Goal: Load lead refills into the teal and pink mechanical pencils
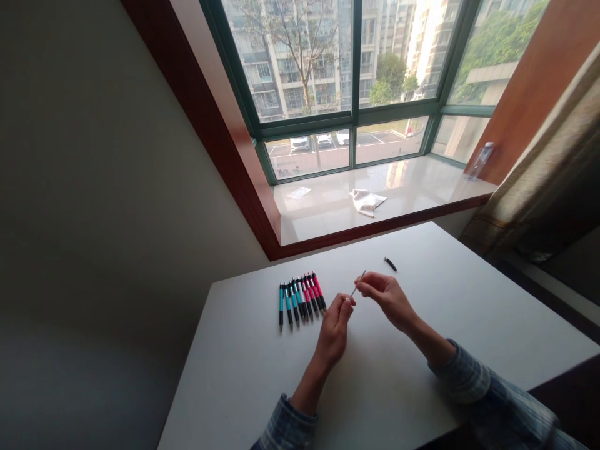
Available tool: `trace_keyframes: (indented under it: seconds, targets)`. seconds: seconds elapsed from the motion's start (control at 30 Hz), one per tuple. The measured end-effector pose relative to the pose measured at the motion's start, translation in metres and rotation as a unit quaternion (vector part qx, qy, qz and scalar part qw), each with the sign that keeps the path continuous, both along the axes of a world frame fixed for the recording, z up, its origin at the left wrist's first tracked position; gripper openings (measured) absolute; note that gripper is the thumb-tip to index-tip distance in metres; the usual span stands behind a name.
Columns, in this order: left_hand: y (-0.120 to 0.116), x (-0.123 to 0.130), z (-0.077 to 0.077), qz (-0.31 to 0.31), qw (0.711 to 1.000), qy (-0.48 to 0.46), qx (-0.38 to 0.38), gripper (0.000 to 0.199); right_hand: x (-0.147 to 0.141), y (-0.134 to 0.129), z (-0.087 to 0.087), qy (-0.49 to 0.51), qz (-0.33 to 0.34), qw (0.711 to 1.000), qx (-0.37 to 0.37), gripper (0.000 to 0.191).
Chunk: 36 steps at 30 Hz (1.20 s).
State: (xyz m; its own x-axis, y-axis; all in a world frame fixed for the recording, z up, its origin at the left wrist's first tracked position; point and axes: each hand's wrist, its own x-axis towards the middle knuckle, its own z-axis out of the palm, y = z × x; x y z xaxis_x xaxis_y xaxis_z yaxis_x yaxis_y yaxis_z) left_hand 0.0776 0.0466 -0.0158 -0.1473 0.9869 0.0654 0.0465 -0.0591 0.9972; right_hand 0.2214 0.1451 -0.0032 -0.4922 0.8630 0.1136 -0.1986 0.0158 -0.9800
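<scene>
L hand: fingers pressed together, nr thin refill, contact unclear | R hand: pinching refill | risk: weak pinch, refill slips, rolls into pens or off table

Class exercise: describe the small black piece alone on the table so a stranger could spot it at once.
On the white table below the window, look beyond the right hand. The short black pen part lies alone, unlike the row of pens.

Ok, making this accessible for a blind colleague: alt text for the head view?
A person's right hand pinches a thin pen refill near their left hand over a white table. Beside them lie pink and teal pens; a window lies beyond.
</scene>
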Motion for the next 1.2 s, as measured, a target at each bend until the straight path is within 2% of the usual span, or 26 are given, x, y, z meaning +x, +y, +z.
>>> trace_keyframes:
  seconds: [0.07, 0.13, 0.27, 0.37, 0.53, 0.7, 0.87, 0.93, 1.0, 1.1, 1.17, 1.2]
  targets:
    - [0.0, -0.002, 0.0, 0.018, 1.0, 0.015, -0.012, 0.034, 0.004, 0.004, 0.001, 0.03, -0.053, 0.998, -0.027, 0.03]
    - [0.0, -0.006, 0.0, 0.041, 0.999, 0.022, -0.025, 0.037, 0.008, 0.004, -0.001, 0.023, -0.075, 0.996, -0.029, 0.034]
    - [0.002, -0.014, 0.0, 0.101, 0.994, 0.006, -0.043, 0.04, 0.007, -0.009, -0.013, -0.076, -0.033, 0.996, 0.035, 0.034]
    - [0.003, -0.016, 0.002, 0.108, 0.993, -0.003, -0.047, 0.043, 0.003, -0.023, -0.021, -0.129, -0.016, 0.988, 0.081, 0.028]
    - [0.001, -0.013, 0.005, 0.089, 0.995, 0.007, -0.042, 0.041, 0.0, -0.031, -0.024, -0.146, -0.003, 0.985, 0.089, 0.027]
    - [0.0, -0.013, -0.001, 0.1, 0.994, -0.027, -0.044, 0.038, 0.005, -0.04, -0.026, -0.155, -0.015, 0.982, 0.106, 0.02]
    - [0.004, -0.021, -0.008, 0.165, 0.979, -0.107, -0.058, 0.043, 0.02, -0.048, -0.033, -0.193, -0.005, 0.97, 0.147, 0.009]
    - [0.006, -0.025, -0.009, 0.207, 0.968, -0.132, -0.057, 0.046, 0.03, -0.035, -0.034, -0.23, -0.028, 0.956, 0.182, 0.013]
    - [0.007, -0.026, -0.01, 0.229, 0.962, -0.141, -0.051, 0.048, 0.041, -0.011, -0.033, -0.285, -0.075, 0.929, 0.225, 0.016]
    - [0.007, -0.023, -0.01, 0.211, 0.968, -0.126, -0.057, 0.047, 0.052, 0.033, -0.032, -0.389, -0.137, 0.868, 0.276, 0.016]
    - [0.005, -0.019, -0.009, 0.191, 0.973, -0.107, -0.066, 0.047, 0.055, 0.058, -0.034, -0.457, -0.153, 0.825, 0.296, 0.015]
    - [0.005, -0.017, -0.008, 0.184, 0.975, -0.099, -0.069, 0.048, 0.055, 0.066, -0.036, -0.476, -0.152, 0.812, 0.301, 0.015]
